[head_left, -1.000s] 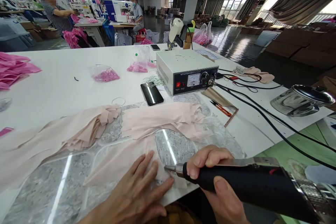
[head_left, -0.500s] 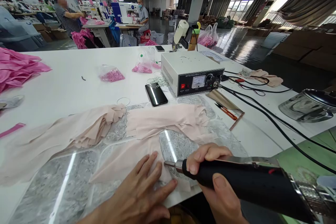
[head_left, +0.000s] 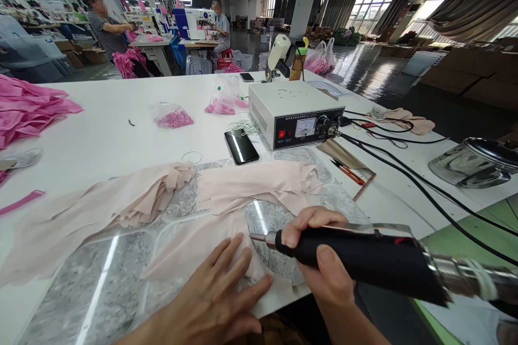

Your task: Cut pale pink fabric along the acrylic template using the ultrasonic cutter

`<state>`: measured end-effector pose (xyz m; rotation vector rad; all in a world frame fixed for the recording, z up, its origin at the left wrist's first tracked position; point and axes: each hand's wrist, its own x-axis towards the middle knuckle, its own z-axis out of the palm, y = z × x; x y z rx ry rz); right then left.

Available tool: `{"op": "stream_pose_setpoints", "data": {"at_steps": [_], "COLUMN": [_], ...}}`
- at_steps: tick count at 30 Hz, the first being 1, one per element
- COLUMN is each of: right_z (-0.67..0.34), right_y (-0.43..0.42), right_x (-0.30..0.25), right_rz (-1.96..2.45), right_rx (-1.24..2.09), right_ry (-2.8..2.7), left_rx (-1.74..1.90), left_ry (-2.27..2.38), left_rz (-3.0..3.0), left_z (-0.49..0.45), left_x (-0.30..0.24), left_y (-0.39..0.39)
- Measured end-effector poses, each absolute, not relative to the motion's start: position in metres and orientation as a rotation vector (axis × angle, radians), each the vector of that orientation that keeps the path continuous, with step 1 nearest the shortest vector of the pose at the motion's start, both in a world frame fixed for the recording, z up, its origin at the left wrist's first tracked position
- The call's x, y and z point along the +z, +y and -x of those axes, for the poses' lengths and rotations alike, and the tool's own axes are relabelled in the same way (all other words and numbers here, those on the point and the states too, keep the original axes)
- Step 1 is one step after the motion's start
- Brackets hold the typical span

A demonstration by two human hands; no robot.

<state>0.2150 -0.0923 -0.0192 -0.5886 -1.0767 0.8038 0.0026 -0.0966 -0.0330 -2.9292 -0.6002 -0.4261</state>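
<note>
My left hand (head_left: 210, 302) lies flat with fingers spread on a pale pink fabric piece (head_left: 190, 248), pressing it onto a glass sheet (head_left: 101, 280) over the white table. My right hand (head_left: 324, 259) is wrapped round the black handle of an ultrasonic cutting tool (head_left: 364, 259). The tool's metal tip (head_left: 257, 237) hovers at the fabric's edge just beyond my left fingertips. Two stacks of pale pink fabric pieces, one on the left (head_left: 121, 199) and another (head_left: 259, 180) in the middle, lie further back.
A white control box (head_left: 295, 110) with a black cable (head_left: 404, 183) stands behind, a black phone (head_left: 242, 146) beside it. Bags of pink beads (head_left: 174, 117), a pink fabric heap (head_left: 28, 110), a metal pot (head_left: 473, 161) and pens (head_left: 348, 172) lie around. People work at far tables.
The cutting tool has lifted and its tip has moved slightly up and away along the fabric edge. My left hand stays pressed flat on the fabric.
</note>
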Motion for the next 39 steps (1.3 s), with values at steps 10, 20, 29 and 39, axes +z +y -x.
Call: {"op": "stream_pose_setpoints", "data": {"at_steps": [10,20,29,39], "right_z": [-0.212,-0.219,-0.225,-0.221], "right_y": [-0.081,-0.092,-0.107,-0.105], "right_x": [-0.021,-0.016,-0.01,-0.015], "right_rz": [0.601,0.581,0.566,0.55], "right_rx": [0.792,0.809,0.841,0.866], "right_ry": [-1.042,-0.932,-0.884,-0.945], "left_rx": [-0.439,-0.463,-0.534,-0.506], "left_ry": [-0.578,-0.555,-0.66,-0.732], "left_rz": [2.94,3.006,2.948,2.942], "left_z": [0.007,0.009,0.028,0.042], "left_x": [-0.029,-0.023,-0.018,-0.025], "left_y": [-0.101,-0.094,-0.096,-0.103]}}
